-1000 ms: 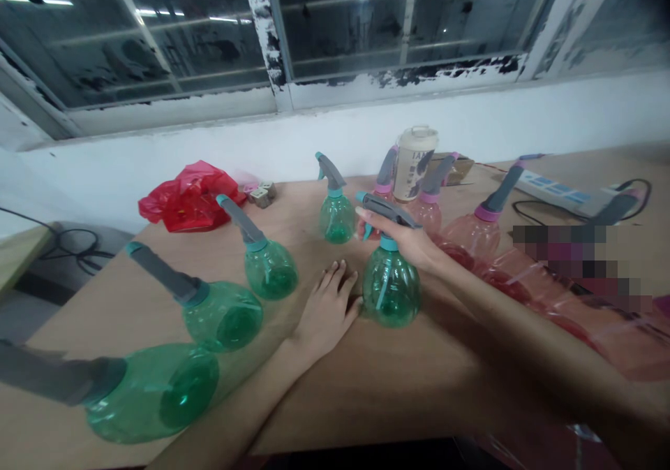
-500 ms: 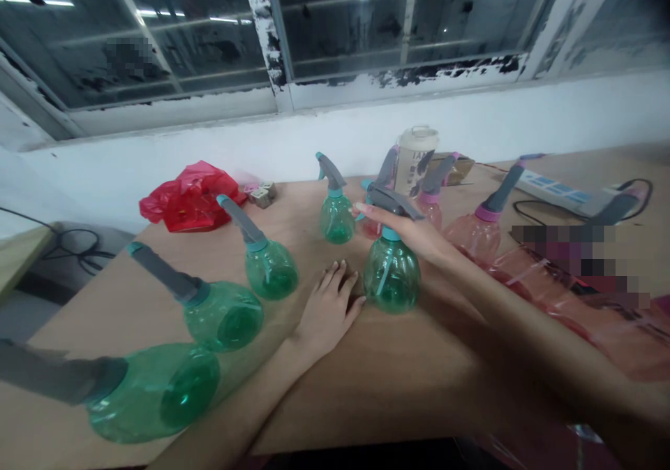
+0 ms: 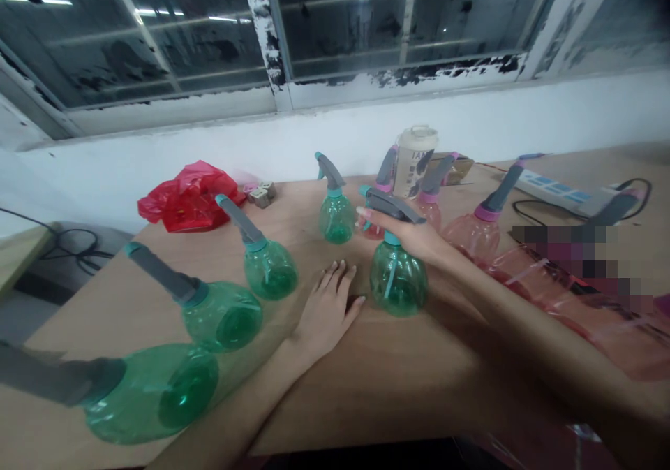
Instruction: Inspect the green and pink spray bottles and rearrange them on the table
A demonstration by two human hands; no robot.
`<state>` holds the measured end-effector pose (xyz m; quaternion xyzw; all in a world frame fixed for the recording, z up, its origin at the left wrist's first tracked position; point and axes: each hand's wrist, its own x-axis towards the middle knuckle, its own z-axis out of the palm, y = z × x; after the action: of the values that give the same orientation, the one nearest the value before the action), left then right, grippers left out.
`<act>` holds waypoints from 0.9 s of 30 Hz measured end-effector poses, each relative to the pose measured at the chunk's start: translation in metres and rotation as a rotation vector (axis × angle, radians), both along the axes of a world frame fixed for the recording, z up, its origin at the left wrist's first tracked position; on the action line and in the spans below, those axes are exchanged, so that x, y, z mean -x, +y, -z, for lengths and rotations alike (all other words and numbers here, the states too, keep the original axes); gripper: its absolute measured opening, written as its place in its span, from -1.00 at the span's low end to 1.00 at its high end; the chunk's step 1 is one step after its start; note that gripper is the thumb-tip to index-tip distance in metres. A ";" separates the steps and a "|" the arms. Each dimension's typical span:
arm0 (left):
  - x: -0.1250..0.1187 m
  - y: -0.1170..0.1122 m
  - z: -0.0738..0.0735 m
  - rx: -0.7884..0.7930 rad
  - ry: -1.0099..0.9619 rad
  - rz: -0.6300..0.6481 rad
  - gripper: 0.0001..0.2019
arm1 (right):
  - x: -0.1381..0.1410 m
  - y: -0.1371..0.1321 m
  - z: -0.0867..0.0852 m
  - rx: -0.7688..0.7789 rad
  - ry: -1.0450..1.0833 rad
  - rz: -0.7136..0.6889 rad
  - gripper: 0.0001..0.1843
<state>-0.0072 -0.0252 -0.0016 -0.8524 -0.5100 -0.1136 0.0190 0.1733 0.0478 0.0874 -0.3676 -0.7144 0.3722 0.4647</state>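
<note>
My right hand (image 3: pixel 413 236) is wrapped round the grey trigger head of a green spray bottle (image 3: pixel 398 285), which stands on the wooden table (image 3: pixel 398 379) at centre. My left hand (image 3: pixel 327 309) lies flat on the table just left of that bottle, fingers stretched out, holding nothing. Several more green spray bottles stand to the left in a curved row: one far back (image 3: pixel 336 217), one in the middle (image 3: pixel 269 267), one nearer (image 3: pixel 222 314) and a large close one (image 3: pixel 151 392).
Pink spray bottles (image 3: pixel 479 232) stand in a row to the right. A lidded cup (image 3: pixel 414 160) is at the back, a red plastic bag (image 3: pixel 191 197) at back left, a power strip (image 3: pixel 562 194) with cable at back right. A white wall and windows lie behind.
My right hand has moved the green spray bottle away from me and slightly right across the table. My left hand has stayed flat in place.
</note>
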 end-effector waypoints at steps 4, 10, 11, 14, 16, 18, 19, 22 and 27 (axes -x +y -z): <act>0.000 0.000 -0.001 0.005 0.008 0.005 -0.52 | -0.001 -0.006 -0.006 0.027 0.130 -0.030 -0.67; 0.000 -0.001 -0.003 0.014 -0.007 -0.006 -0.51 | -0.005 -0.008 -0.016 0.078 0.163 -0.081 -0.70; 0.001 -0.001 -0.003 0.012 -0.011 -0.008 -0.51 | -0.006 -0.008 -0.017 0.075 0.141 -0.063 -0.71; 0.001 -0.002 -0.004 0.015 -0.002 -0.007 -0.51 | -0.008 -0.009 -0.020 0.019 0.061 0.002 -0.71; 0.000 -0.005 -0.005 0.021 0.020 -0.005 -0.52 | -0.008 -0.012 -0.022 -0.034 0.007 0.013 -0.70; -0.001 -0.010 -0.008 0.022 0.045 -0.005 -0.53 | -0.007 -0.015 -0.023 -0.074 -0.014 0.021 -0.67; -0.002 -0.013 -0.010 0.022 0.059 -0.005 -0.53 | -0.005 -0.017 -0.023 -0.087 -0.012 0.023 -0.65; -0.004 -0.029 -0.016 0.045 0.108 0.006 -0.51 | 0.005 -0.019 -0.021 -0.113 0.034 0.018 -0.60; 0.006 -0.061 -0.015 0.089 0.131 0.055 -0.49 | 0.041 -0.008 -0.012 -0.085 0.126 -0.048 -0.59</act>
<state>-0.0134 -0.0860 0.0138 -0.8717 -0.4886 -0.0354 0.0113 0.1324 0.0402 0.0994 -0.3064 -0.7075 0.3749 0.5147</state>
